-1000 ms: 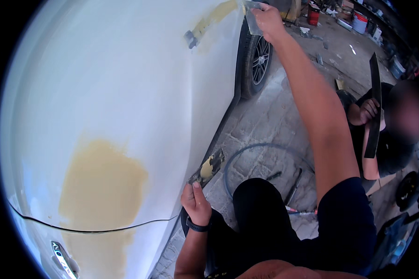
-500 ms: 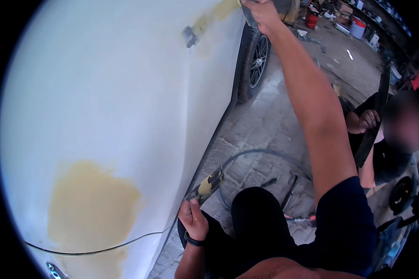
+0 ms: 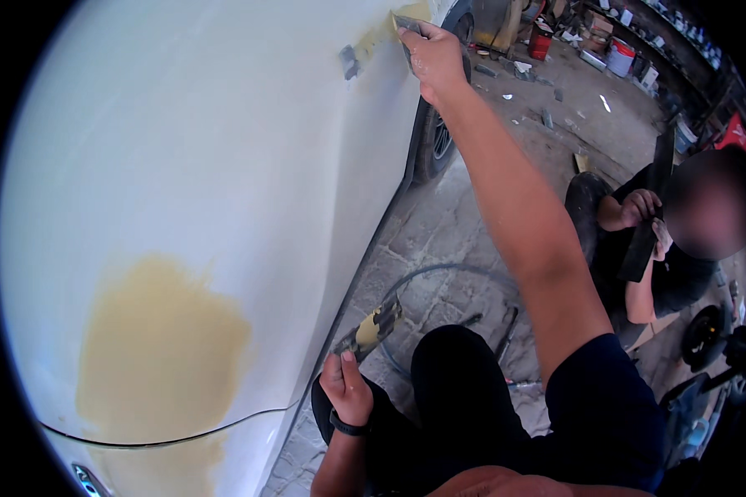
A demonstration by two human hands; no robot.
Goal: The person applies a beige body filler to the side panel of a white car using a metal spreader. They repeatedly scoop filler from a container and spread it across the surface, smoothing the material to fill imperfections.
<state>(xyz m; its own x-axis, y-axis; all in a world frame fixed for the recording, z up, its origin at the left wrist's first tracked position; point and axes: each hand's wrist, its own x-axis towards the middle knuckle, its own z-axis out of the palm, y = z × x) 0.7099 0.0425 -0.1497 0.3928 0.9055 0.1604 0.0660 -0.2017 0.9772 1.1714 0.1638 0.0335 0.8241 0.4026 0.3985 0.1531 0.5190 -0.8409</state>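
A white car body panel (image 3: pixel 199 166) fills the left of the view, with a large patch of yellow filler (image 3: pixel 153 348) low on it and a smaller yellow smear (image 3: pixel 381 37) near its top edge. My right hand (image 3: pixel 431 54) is stretched far up and holds a metal spreader blade (image 3: pixel 404 23) against that upper smear. My left hand (image 3: pixel 346 388) is low beside my knee, gripping a putty knife (image 3: pixel 371 327) that carries a dab of yellow filler.
A car wheel (image 3: pixel 435 141) stands behind my right arm. A dark hose (image 3: pixel 439 269) loops on the paved floor. A person (image 3: pixel 663 248) crouches at the right holding a long dark strip. Tins and clutter lie at the top right.
The view has shifted so the large filler patch sits lower. My right hand stays on the upper smear; my left hand has dropped slightly with the putty knife.
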